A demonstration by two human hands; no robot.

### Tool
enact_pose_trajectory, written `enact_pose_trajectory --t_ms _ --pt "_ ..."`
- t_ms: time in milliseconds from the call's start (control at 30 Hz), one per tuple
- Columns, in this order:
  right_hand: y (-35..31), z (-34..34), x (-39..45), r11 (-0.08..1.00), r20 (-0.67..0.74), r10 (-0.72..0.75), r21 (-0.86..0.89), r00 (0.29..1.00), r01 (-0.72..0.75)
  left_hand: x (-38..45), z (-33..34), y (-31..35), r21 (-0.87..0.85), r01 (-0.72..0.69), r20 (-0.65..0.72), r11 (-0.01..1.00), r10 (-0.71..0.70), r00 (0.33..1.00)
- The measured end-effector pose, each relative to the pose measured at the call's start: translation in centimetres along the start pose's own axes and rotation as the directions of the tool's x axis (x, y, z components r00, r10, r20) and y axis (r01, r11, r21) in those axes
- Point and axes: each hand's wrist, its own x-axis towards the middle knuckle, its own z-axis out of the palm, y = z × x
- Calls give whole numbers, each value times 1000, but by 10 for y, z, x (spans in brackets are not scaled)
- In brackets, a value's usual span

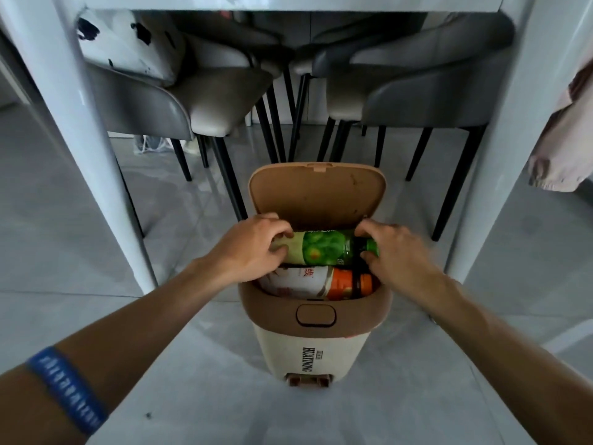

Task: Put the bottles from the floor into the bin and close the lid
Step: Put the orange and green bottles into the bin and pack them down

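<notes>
A cream bin point(316, 351) with a brown rim stands on the floor, and its brown lid point(317, 194) is up, tilted back. A green-labelled bottle point(324, 248) lies sideways across the bin's opening. My left hand point(253, 248) grips its base end and my right hand point(394, 252) grips its cap end. Below it, inside the bin, lies an orange-and-white bottle point(333, 282), also on its side.
White table legs point(80, 139) stand left and right of the bin. Grey chairs point(179, 101) with black legs are tucked under the table behind it. A pale cloth point(568, 130) hangs at the right edge. Grey tiled floor point(208, 380) surrounds the bin.
</notes>
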Motion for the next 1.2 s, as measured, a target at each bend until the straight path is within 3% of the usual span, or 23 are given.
enact_pose_trajectory --t_ms 133,200,267,367,433,500,600,767,900,967,1033,1133,1200 --pt "0 -8 15 1000 91 25 -10 996 -24 -1 10 -2 14 52 166 999 -54 985" --pt "2 -21 14 985 161 49 157 986 -75 -1 14 -5 -3 61 174 998 -59 983" --pt "1 -33 6 939 119 75 325 990 -110 1 13 -6 -88 84 185 993 -67 981" --pt "-4 -39 -3 941 -39 44 338 998 -28 4 12 -6 -191 162 253 968 -111 961" --pt "-6 -41 -3 912 -96 49 410 994 -5 7 16 2 -143 207 320 968 -152 935" --pt "-9 -41 0 869 -52 34 494 998 -4 10 23 16 16 241 374 970 -230 899" --pt "-14 -34 -2 902 17 -65 428 998 52 12 28 25 70 282 420 957 -285 862" --pt "-25 -43 -8 859 -317 29 493 948 139 11 26 15 -2 214 412 977 -194 890" --pt "-34 -77 -4 922 -519 -60 299 853 246 14 33 22 -129 119 315 984 -73 946" --pt "-35 -82 -2 944 -486 -107 224 867 242 21 35 32 -188 49 315 981 13 949" --pt "-36 -76 1 965 -399 -136 152 907 212 27 38 45 -162 6 402 987 61 914" --pt "-40 -61 6 974 -307 -202 38 930 224 33 43 52 9 21 519 1000 -22 855" --pt "-44 -57 14 969 -265 -248 -42 932 245 34 44 44 34 81 531 996 -86 843"
